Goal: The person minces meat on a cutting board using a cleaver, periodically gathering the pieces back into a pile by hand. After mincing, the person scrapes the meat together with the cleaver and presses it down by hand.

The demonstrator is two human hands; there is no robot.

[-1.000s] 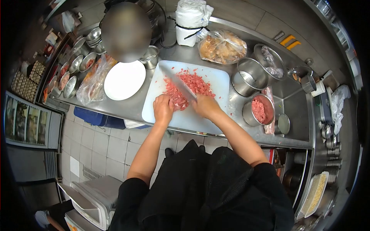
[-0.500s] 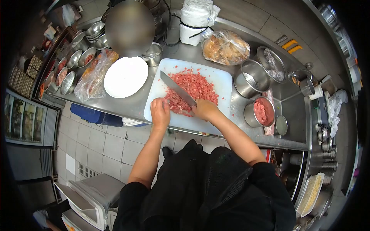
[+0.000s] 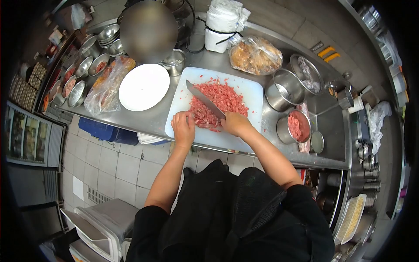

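- 1 s/s counter (image 3: 150, 120), runs L to R in front of the person; everything below is on it.
- 1 white cutting board (image 3: 255, 96), lying flat, approx. mid-counter.
- 1 heap chopped red meat (image 3: 227, 100), mid-board; finer bits on far side, bigger strips nr the person. A few loose bits round it.
- 1 clear bag (image 3: 256, 54) w/ brownish food, beyond board, to R.
- 1 white plate (image 3: 144, 87), round, just L of board.
- 1 clear bag (image 3: 107, 87) w/ orange-brown contents, L of plate.
- 1 white bundle (image 3: 224, 19) tied w/ black cord, beyond board.
- 3 metal pots (image 3: 277, 102), R of board: 1 deep, 1 behind it w/ wrapped stuff, 1 nearer w/ pink meat (image 3: 295, 125).
- 1 small metal pot (image 3: 176, 70), far L corner of board, just off it.
- 2 hands. L hand (image 3: 183, 125): fingers close together at meat's L edge; can't tell if they pinch any. R hand (image 3: 237, 123): closed round knife handle.
- 6+ metal bowls (image 3: 77, 94), far L, some w/ meat.
- 1 knife (image 3: 205, 100), blade across heap, tip pointing away & L.
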